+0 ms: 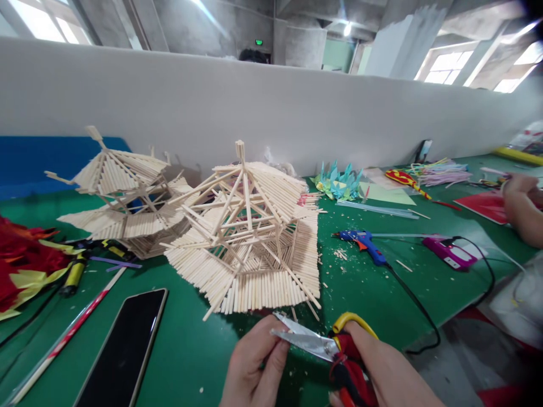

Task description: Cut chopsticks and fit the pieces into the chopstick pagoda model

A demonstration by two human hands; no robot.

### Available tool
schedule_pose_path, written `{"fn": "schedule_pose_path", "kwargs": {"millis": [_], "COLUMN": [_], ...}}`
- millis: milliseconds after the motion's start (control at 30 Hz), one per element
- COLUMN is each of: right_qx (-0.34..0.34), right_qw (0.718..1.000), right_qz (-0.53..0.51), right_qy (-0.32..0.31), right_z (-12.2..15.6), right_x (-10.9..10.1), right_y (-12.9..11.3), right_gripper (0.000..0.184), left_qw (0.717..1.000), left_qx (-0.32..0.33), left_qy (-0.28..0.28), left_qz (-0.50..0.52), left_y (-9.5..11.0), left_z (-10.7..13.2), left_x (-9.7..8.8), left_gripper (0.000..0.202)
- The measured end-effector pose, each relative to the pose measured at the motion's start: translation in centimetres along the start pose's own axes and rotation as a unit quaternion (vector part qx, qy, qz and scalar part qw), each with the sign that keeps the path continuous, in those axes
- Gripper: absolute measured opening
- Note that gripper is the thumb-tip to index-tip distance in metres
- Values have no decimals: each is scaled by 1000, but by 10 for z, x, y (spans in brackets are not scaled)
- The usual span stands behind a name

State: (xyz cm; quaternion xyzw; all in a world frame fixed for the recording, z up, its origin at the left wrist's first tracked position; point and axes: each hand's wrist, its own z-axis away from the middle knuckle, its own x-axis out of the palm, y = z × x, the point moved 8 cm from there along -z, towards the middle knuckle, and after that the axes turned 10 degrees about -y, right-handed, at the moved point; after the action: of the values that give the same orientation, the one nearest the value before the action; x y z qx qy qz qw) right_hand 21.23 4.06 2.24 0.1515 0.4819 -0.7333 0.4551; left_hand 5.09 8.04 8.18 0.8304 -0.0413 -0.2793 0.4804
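"Nearest the camera, what are the hands doing?"

"Left hand [258, 364] has thumb and fingers pressed together at the blade tips of the scissors [328, 346]; one cannot tell what, if anything, it pinches. The right hand [388, 362] is wrapped around their red and yellow handles, and the blades stand apart."

"And across the green desk [190, 362], from the left?"

"Red crumpled paper [25, 265], then a yellow-and-black tool [75, 274] beside it. A red-and-white stick [80, 319] slants past a phone [125, 345] with a dark screen. Behind them stands a roofed stick model [114, 169]."

"Where is the other model?"

"Midway along, just beyond the scissors: a second stick model [261, 288], its roof partly covered, its frame showing."

"Any writing?"

"High on the far side glows a green sign [259, 42], too small to read."

"Further right?"

"Blue and yellow folded paper [337, 183], a blue glue gun [367, 243] lying on its side, pastel strips [445, 172] and a magenta power strip [449, 251] with a black plug. At the edge, another person's hand [520, 183] is over a red sheet [481, 203]."
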Motion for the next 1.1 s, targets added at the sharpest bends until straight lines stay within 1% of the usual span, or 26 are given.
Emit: {"fn": "schedule_pose_path", "kwargs": {"millis": [100,200,367,500,667,867,1033,1100], "right_qx": [-1,5,5,3,1,9,7,5], "right_qw": [1000,1000,1000,1000,1000,1000,1000,1000], "right_qz": [8,16,6,-11,-23,16,18,19], "right_qy": [-2,-5,-1,-4,-8,1,3,3], "right_z": [0,0,1,1,1,-2,-1,-1], "right_x": [-2,-4,-7,-7,-5,-6,-6,-5], "right_y": [-2,-4,-7,-9,-10,-9,-10,-10], "right_gripper": [32,32,31,30,31,31,25,23], "left_qw": [1000,1000,999,1000,1000,1000,1000,1000], "left_qx": [5,6,34,19,10,17,-9,0], "left_qy": [-8,1,8,-1,-1,6,-19,-14], "left_qz": [9,11,-9,-4,7,-10,-20,-21], "left_y": [0,0,6,3,-1,0,-5,-3], "left_z": [0,-1,-1,-1,1,3,4,3], "left_x": [1,0,-4,-4,-4,-6,-4,-5], "left_gripper": [26,25,25,20,20,24,21,21]}}
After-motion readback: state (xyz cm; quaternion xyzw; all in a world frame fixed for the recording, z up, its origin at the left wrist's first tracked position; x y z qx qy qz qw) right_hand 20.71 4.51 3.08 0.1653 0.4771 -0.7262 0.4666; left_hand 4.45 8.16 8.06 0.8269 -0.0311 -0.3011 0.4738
